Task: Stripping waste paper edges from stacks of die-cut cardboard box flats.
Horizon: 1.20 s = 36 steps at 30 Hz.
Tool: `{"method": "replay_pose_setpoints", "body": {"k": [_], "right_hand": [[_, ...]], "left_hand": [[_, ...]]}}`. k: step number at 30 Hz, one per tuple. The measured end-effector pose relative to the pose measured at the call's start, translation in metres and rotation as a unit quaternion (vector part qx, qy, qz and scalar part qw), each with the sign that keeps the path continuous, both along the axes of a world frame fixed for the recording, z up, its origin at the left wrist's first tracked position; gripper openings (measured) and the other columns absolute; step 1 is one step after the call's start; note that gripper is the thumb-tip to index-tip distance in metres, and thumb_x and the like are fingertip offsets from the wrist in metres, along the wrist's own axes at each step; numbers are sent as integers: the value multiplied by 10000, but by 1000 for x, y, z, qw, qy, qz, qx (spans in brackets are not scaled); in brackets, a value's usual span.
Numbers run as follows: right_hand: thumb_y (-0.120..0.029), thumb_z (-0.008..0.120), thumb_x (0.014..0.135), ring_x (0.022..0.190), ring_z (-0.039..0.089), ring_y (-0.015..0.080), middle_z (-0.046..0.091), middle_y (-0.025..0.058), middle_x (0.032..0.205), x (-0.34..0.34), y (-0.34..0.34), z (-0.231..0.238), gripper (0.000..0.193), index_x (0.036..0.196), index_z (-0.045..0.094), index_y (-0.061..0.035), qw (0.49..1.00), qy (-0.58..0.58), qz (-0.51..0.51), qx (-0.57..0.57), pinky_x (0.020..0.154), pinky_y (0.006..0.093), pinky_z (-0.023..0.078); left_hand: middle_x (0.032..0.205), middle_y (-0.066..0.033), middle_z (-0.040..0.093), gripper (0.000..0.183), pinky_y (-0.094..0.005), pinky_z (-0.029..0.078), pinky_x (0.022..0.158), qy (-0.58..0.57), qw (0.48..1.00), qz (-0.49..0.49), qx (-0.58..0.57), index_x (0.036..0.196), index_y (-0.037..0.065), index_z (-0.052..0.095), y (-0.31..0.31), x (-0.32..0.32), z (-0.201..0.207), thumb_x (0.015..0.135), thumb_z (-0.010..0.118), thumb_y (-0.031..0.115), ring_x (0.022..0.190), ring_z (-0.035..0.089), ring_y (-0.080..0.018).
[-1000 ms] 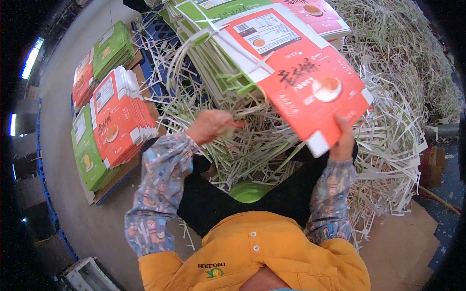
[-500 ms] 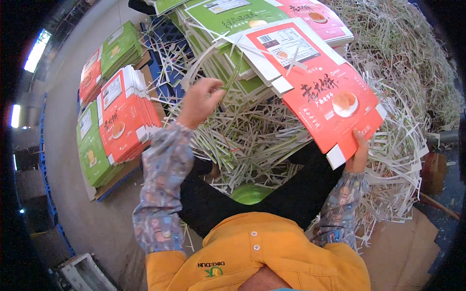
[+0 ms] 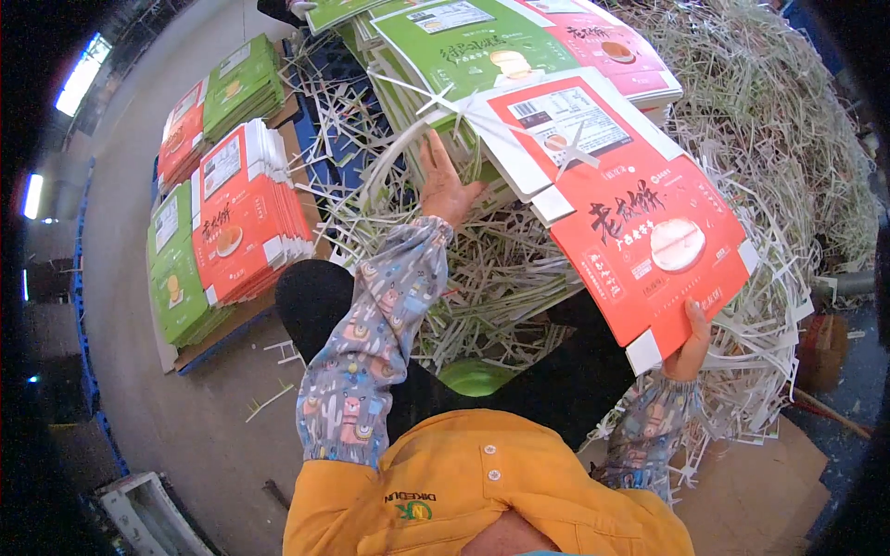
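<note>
A flat red carton blank (image 3: 649,222) with white tabs slants down toward me from the top of a stack of printed sheets. My right hand (image 3: 689,345) grips its near lower corner, thumb on the printed face and fingers mostly hidden beneath. My left hand (image 3: 447,188) is by the left side of the stack, fingers stretched out and thumb apart, with nothing visibly held. A curved white paper strip (image 3: 394,153) passes close to its fingertips. Green carton sheets (image 3: 464,56) lie on the stack beyond the red blank.
Trimmed red blanks (image 3: 243,236) and green blanks (image 3: 176,269) stand piled on a pallet at left. A large heap of paper strips (image 3: 769,120) rises at right, with more strips between my legs around a green bowl-like thing (image 3: 476,377). Flattened cardboard (image 3: 751,491) lies lower right.
My left hand has moved right toward the stack, and its curled fingers have straightened, letting go of the thin green strips. The red blank sits slightly lower, still in my right hand.
</note>
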State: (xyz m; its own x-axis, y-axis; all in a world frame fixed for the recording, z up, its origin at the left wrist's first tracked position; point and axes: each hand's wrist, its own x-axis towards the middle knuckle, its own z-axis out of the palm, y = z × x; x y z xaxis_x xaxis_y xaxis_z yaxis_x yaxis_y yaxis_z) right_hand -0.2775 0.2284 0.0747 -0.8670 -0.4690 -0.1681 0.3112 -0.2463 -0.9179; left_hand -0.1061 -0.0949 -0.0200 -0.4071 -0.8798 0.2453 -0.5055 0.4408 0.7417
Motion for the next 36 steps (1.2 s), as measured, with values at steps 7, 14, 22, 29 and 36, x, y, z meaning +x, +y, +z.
{"method": "replay_pose_setpoints", "body": {"k": [7,14,22,29,36], "right_hand": [[-138,543,781,921,552,229,528,124,1062,-5,14,4,423,1147,402,18,1000,-7,8,29,791,352,458],[-96,542,754,911,552,235,514,118,1056,-2,19,3,455,1169,379,-5,999,31,31,13,781,352,467],[-80,546,748,935,545,238,502,121,1087,-5,20,-1,470,1181,377,-9,999,31,32,24,784,354,467],[-67,527,741,952,537,243,490,128,1102,-3,18,-6,496,1203,353,-16,996,22,43,69,786,366,470],[-64,502,735,1022,495,280,438,149,1174,-3,32,-9,564,1256,290,-18,997,-13,65,-29,831,397,446]], "left_hand": [[805,-206,581,584,-429,424,659,-95,992,37,67,1253,92,259,-42,37,7,734,513,175,753,574,-334],[895,-178,554,584,-407,430,666,15,987,137,82,1084,95,234,-47,19,5,667,639,149,746,572,-339],[831,-40,548,547,-246,403,445,353,839,-121,395,1098,49,395,-64,27,10,623,664,42,590,548,-147],[744,-6,533,296,-220,302,383,490,771,-55,404,966,87,482,-63,14,28,776,616,269,491,439,-81],[653,-33,554,121,-265,354,391,454,788,92,405,761,54,538,-129,20,34,778,592,161,513,516,-139]]}}
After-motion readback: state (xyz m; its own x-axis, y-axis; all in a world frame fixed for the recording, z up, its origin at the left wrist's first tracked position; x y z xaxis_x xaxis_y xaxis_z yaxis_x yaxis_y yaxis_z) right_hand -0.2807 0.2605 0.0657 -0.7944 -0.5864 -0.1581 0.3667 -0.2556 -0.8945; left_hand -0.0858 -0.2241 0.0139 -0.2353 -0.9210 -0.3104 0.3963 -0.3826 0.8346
